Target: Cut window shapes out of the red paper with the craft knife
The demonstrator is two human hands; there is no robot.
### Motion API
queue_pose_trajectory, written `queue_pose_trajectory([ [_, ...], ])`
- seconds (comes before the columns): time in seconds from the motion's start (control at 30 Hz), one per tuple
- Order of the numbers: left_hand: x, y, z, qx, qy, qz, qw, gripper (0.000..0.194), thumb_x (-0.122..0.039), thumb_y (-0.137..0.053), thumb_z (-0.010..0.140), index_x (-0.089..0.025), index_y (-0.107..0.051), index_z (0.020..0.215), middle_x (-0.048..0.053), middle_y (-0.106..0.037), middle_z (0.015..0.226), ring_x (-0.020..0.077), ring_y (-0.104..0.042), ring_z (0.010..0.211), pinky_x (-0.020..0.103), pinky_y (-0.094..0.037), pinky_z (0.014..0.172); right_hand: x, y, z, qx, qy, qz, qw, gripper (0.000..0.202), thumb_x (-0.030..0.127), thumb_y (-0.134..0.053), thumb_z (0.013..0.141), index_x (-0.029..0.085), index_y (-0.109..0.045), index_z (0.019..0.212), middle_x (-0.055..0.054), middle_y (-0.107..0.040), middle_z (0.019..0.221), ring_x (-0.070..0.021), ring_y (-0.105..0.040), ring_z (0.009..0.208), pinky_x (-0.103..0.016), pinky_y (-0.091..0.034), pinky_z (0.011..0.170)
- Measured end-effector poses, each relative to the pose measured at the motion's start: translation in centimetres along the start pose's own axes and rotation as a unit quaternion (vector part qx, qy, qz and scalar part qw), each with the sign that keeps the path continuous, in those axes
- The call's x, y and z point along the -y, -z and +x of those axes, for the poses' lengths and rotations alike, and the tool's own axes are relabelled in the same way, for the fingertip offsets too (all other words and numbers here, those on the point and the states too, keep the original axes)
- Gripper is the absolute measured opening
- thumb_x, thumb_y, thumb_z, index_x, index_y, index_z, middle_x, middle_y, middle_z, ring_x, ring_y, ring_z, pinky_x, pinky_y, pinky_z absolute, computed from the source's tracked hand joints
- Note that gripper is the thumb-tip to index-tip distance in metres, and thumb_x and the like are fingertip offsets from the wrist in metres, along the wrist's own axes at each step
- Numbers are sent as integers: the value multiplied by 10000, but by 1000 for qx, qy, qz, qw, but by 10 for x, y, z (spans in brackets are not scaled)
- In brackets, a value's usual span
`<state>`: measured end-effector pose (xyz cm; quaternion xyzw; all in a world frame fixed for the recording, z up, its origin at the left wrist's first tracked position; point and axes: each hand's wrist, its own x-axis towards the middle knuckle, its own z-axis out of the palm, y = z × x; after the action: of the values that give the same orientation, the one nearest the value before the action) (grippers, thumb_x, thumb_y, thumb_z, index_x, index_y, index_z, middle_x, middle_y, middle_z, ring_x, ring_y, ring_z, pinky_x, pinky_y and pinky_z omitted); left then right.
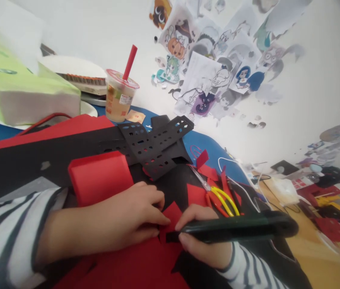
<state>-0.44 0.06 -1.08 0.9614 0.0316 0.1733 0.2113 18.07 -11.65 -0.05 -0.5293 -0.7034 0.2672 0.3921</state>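
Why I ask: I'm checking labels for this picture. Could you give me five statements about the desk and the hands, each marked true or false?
1. The right hand holds a long dark tool. True.
2. The left hand grips the scissors. False: the scissors lie apart from it, and its fingers are at the red paper.
3. A red straw sticks up from the drinks cup. True.
4. Both striped sleeves are plain red. False: they are white with dark stripes.
5. The black cut-out piece has holes in it. True.
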Motion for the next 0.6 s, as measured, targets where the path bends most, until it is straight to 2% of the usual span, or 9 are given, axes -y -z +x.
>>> queue_pose_trajectory([
  [0.1,1,-1,1,-15,-5,-6,1000,259,-129,-572,841,-319,-690,973,1,-563,833,154,-502,758,276,-354,668,0,1,2,4,40,-41,998,97,131,-578,702,183,-645,749,9,-638,568,-97,-575,462,-187,-460,482],
  [0.23,2,-4,1,-18,2,-3,1000,261,-145,-543,861,-330,-693,968,1,-570,851,154,-490,744,278,-357,662,-2,2,2,27,77,-42,996,107,126,-569,725,200,-633,770,5,-665,587,-104,-596,462,-196,-475,485],
  [0.43,0,-3,1,-12,8,4,1000,275,-135,-546,849,-326,-704,968,10,-573,844,160,-492,746,286,-369,677,-7,3,1,60,79,-11,995,152,101,-571,722,215,-627,806,-4,-686,668,-102,-606,484,-201,-481,491],
  [0.6,-1,-3,1,-18,2,7,1000,268,-142,-534,861,-325,-700,965,9,-571,843,158,-489,743,287,-361,668,-5,4,1,48,110,-44,992,171,93,-553,715,221,-620,806,-5,-696,673,-115,-638,532,-204,-496,523],
])
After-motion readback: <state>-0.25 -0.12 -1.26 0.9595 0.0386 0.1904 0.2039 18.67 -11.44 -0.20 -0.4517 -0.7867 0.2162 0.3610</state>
